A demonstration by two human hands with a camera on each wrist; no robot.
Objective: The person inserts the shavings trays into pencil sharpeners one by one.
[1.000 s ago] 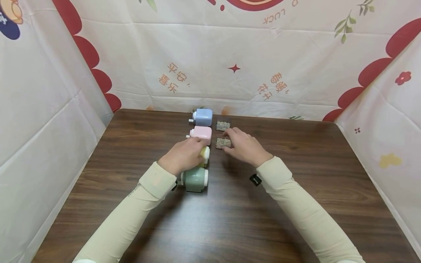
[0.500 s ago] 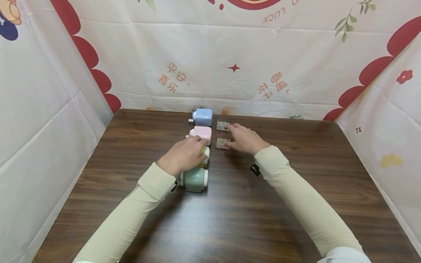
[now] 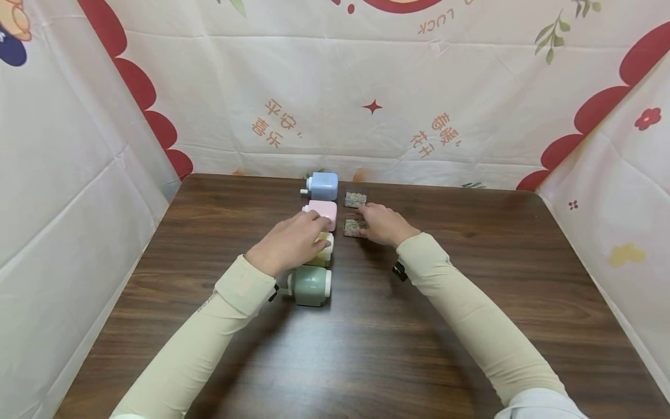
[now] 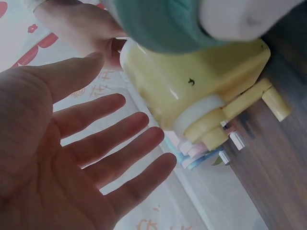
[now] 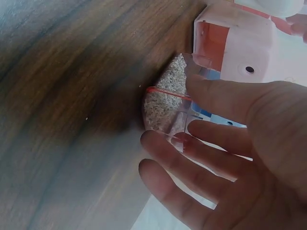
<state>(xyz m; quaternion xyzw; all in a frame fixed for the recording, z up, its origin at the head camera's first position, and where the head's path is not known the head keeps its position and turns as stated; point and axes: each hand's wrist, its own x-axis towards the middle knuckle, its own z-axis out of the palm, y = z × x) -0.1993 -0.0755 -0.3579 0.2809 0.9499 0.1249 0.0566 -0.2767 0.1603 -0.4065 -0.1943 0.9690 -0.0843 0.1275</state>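
My left hand (image 3: 289,241) hovers over a yellow crank pencil sharpener (image 4: 201,76), its fingers spread and straight in the left wrist view. Beside it lie a green sharpener (image 3: 310,286), a pink one (image 3: 321,214) and a blue one (image 3: 324,186), all on their sides in a column. My right hand (image 3: 386,226) is at the nearer of two clear shavings drawers (image 3: 352,227), with thumb and fingertips close about its right end. That drawer is full of pale shavings (image 5: 163,110). The farther drawer (image 3: 355,199) lies beyond the fingertips.
The sharpeners and drawers rest on a dark wooden table (image 3: 335,355). An open drawer slot (image 5: 213,45) shows in the pink sharpener's body. White printed cloth (image 3: 314,75) hangs behind the table and at both sides.
My left hand has lifted slightly off the yellow sharpener, its fingers loosening. My right hand went toward the farther drawer, then drew back a little to the nearer one.
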